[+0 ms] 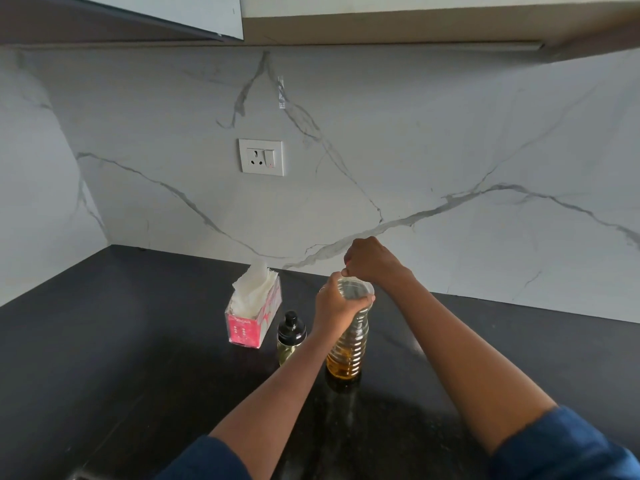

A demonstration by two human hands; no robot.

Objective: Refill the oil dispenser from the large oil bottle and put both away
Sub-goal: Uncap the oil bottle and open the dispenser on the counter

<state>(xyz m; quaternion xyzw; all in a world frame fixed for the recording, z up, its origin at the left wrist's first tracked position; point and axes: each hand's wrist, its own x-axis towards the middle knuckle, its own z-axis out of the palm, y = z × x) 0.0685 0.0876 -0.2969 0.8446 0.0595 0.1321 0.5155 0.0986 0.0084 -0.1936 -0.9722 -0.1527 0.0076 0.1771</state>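
The left hand (pixel 334 299) gripped the bottle's (pixel 348 344) shoulder; the right hand (pixel 370 259) was closed over its top (cap hidden). Bottle and dispenser (pixel 290 337) stood side by side on the black table (pixel 121 341) below a marble wall (pixel 450 150).

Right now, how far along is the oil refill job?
Early. Done: the large oil bottle and the oil dispenser stand side by side on the black counter. In hand: the left hand grips the bottle's shoulder while the right hand closes over its top, apparently working the cap, which is hidden. Left: removing the dispenser's black lid, pouring, closing both, putting them away.
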